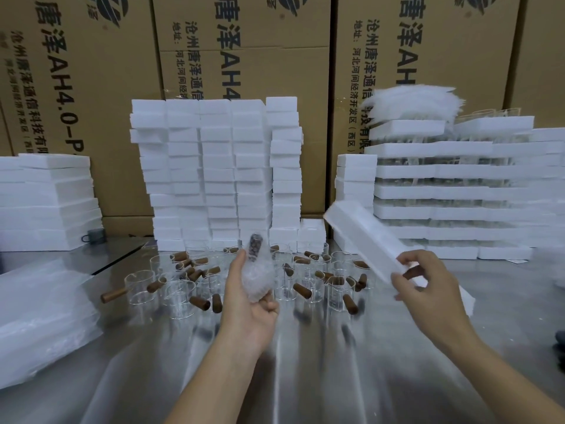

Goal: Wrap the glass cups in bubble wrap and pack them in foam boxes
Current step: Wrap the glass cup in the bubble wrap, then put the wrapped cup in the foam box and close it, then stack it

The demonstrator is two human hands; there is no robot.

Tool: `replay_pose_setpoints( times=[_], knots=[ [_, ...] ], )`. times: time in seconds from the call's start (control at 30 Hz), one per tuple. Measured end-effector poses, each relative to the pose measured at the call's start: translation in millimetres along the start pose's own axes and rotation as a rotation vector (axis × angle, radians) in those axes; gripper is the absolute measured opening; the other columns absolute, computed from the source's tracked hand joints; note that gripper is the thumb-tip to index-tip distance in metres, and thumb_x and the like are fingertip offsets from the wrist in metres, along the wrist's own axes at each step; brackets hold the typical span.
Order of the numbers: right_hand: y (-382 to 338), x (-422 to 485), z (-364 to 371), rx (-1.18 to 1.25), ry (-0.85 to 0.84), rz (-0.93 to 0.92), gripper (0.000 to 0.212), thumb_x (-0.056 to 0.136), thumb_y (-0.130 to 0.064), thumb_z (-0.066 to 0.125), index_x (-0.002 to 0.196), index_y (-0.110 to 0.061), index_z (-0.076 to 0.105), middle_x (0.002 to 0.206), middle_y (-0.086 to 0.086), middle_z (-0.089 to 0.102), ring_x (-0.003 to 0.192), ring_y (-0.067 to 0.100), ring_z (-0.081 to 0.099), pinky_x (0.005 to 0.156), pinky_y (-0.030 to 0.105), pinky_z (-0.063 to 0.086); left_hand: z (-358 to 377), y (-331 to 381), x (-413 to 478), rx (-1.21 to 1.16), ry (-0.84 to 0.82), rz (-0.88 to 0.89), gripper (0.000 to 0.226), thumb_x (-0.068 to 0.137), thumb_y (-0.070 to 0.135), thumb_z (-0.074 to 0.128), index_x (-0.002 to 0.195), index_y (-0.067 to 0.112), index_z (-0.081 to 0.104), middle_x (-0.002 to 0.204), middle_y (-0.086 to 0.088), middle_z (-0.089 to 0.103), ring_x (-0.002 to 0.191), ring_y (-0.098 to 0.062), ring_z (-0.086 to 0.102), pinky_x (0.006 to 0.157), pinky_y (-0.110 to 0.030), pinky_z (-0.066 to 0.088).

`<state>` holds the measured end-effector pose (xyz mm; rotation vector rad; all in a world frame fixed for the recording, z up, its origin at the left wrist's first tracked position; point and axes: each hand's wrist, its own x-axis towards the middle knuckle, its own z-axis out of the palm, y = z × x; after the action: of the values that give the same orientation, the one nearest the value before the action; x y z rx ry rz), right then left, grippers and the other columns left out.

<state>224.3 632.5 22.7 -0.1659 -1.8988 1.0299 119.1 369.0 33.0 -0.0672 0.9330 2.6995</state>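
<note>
My left hand (pixel 249 304) holds a glass cup wrapped in bubble wrap (pixel 257 272) above the metal table; the cup's dark wooden handle points up through the wrap. My right hand (pixel 423 287) grips the near end of a long white foam box (pixel 370 240), which is tilted and blurred in the air at the right. Behind the hands, several bare glass cups with brown wooden handles (pixel 183 289) stand and lie on the table.
Tall stacks of white foam boxes (pixel 214 172) rise at the back centre, more at the left (pixel 46 203) and right (pixel 452 191). Bubble wrap sheets lie at the left (pixel 39 316) and on top of the right stack (pixel 412 104). Cardboard cartons (pixel 91 87) form the backdrop.
</note>
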Motion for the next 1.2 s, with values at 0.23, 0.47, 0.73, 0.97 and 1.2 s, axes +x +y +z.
replay_pose_setpoints(
  times=[0.23, 0.47, 0.73, 0.97, 1.2],
  knots=[
    [-35, -32, 26, 0.2, -0.451, -0.088, 0.015, 0.076, -0.003, 0.059, 0.089, -0.006, 0.065, 0.092, 0.013, 0.062, 0.081, 0.038, 0.062, 0.055, 0.045, 0.058, -1, 24, 1, 0.101, -0.038, 0.234, 0.056, 0.074, 0.065, 0.079, 0.116, 0.028, 0.071, 0.076, 0.006, 0.073, 0.053, -0.006, 0.051, 0.047, -0.021, 0.035],
    [-27, -36, 28, -0.217, -0.748, -0.248, 0.012, 0.072, -0.035, 0.057, 0.081, -0.032, 0.05, 0.086, -0.007, 0.055, 0.078, 0.016, 0.052, 0.064, 0.026, 0.042, -9, 39, 0, 0.183, 0.012, 0.331, 0.053, 0.08, 0.07, 0.076, 0.12, 0.035, 0.07, 0.113, 0.004, 0.066, 0.074, -0.01, 0.044, 0.066, -0.028, 0.033],
    [-22, -33, 24, -0.371, -0.791, -0.281, 0.018, 0.072, -0.042, 0.058, 0.084, -0.031, 0.051, 0.095, -0.014, 0.053, 0.078, 0.015, 0.055, 0.066, 0.022, 0.041, -2, 10, -4, 0.859, -0.216, 0.471, 0.062, 0.071, 0.068, 0.087, 0.12, 0.035, 0.067, 0.109, 0.015, 0.078, 0.102, -0.005, 0.073, 0.081, -0.023, 0.054],
    [-25, -33, 25, -0.398, -0.793, -0.284, 0.016, 0.073, -0.037, 0.061, 0.083, -0.028, 0.052, 0.09, -0.011, 0.053, 0.08, 0.01, 0.052, 0.066, 0.019, 0.039, -15, -2, 5, 1.324, -0.238, 0.466, 0.094, 0.059, 0.082, 0.087, 0.135, 0.033, 0.064, 0.134, 0.01, 0.065, 0.122, -0.015, 0.062, 0.106, -0.039, 0.053],
    [-24, -33, 25, -0.425, -0.793, -0.262, 0.018, 0.074, -0.039, 0.06, 0.086, -0.028, 0.052, 0.092, -0.012, 0.053, 0.081, 0.008, 0.051, 0.066, 0.02, 0.038, -19, -2, 6, 1.555, -0.193, 0.491, 0.08, 0.056, 0.09, 0.074, 0.122, 0.046, 0.063, 0.128, 0.024, 0.063, 0.114, -0.005, 0.06, 0.097, -0.035, 0.051]
  ],
)
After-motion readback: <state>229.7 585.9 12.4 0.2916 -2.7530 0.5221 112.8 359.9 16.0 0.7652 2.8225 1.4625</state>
